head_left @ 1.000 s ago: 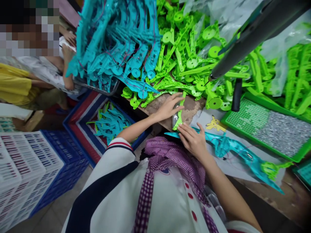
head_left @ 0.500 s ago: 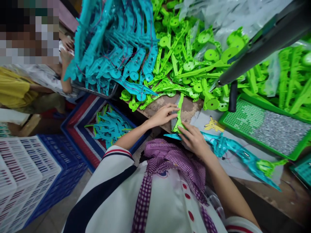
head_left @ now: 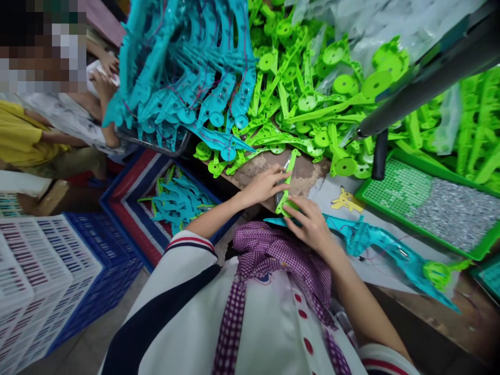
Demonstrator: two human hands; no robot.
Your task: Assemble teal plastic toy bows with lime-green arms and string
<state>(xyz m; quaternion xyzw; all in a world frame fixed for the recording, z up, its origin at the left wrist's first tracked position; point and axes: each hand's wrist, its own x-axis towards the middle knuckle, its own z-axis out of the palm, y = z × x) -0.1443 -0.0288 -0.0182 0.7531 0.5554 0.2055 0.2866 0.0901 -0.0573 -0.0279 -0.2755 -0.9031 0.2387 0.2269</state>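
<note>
The left hand (head_left: 266,185) grips the green part (head_left: 291,164) near its middle, the right hand (head_left: 312,223) its near end. It is at the desk's (head_left: 312,171) near edge, long axis crossing that edge, narrower end pointing away. The blue part (head_left: 385,244) runs along the edge.

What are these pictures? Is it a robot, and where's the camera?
No robot here: you see a person's own two bare hands. The camera sits on that person's head and looks forward and down. Fingers of both the left hand and the right hand are on a thin green part; how tightly they hold it, I can't tell. On the table, beside the right hand, lies a long blue part. Past it is a tray with tiny shiny bits. Farther back are a green pile and a blue stack.
</note>
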